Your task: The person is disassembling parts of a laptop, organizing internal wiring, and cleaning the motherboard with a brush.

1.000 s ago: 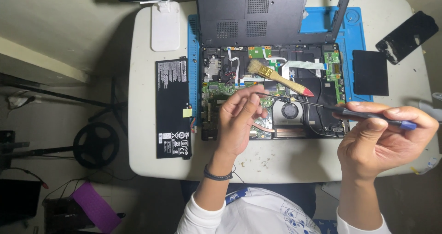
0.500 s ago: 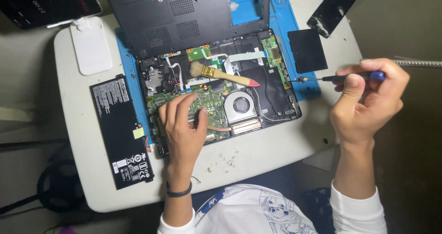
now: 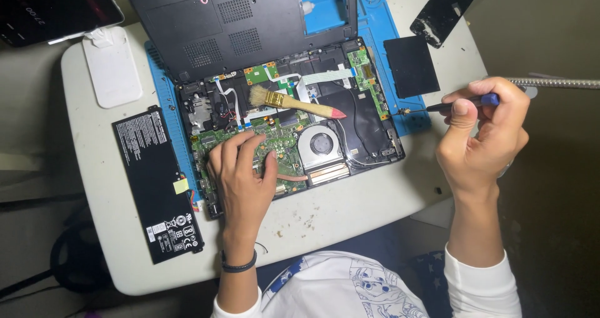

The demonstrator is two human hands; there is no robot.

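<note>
Lying open on a blue work mat [image 3: 375, 18] at the middle of a white table [image 3: 325, 215]: a disassembled laptop [image 3: 287, 130], bottom cover off, green motherboard [image 3: 275, 146], round cooling fan [image 3: 321, 144] and copper heat pipe exposed. Resting flat across the boards: a small brush [image 3: 294, 102] with pale bristles and a red-tipped wooden handle.

Pressing down on the left part of the motherboard: the left hand [image 3: 240, 180], palm down, fingers spread and slightly curled, wrist straight and wearing a dark band; not gripping anything that shows.

Hovering off the laptop's right edge: the right hand [image 3: 481, 136], raised, fingers closed around a thin screwdriver [image 3: 453, 104] with a blue-capped black handle, tip pointing left toward the narrow green board at the case's right side, with something small seeming to sit at the tip. Wrist bent upward, white sleeve pushed back.

Possibly going wrong from here: whatever is at the tip dropping into the open case if jolted; the metal tip slipping and scratching board traces or nicking a ribbon cable; bare fingers pressing on components, risking static or flexing the board.

Lying farther out: a removed black battery pack [image 3: 156, 183] at the left, a black cover panel [image 3: 409, 65] on the mat's right, the lifted bottom cover [image 3: 219, 24] above, a white rectangular device [image 3: 112, 68] at the upper left.
</note>
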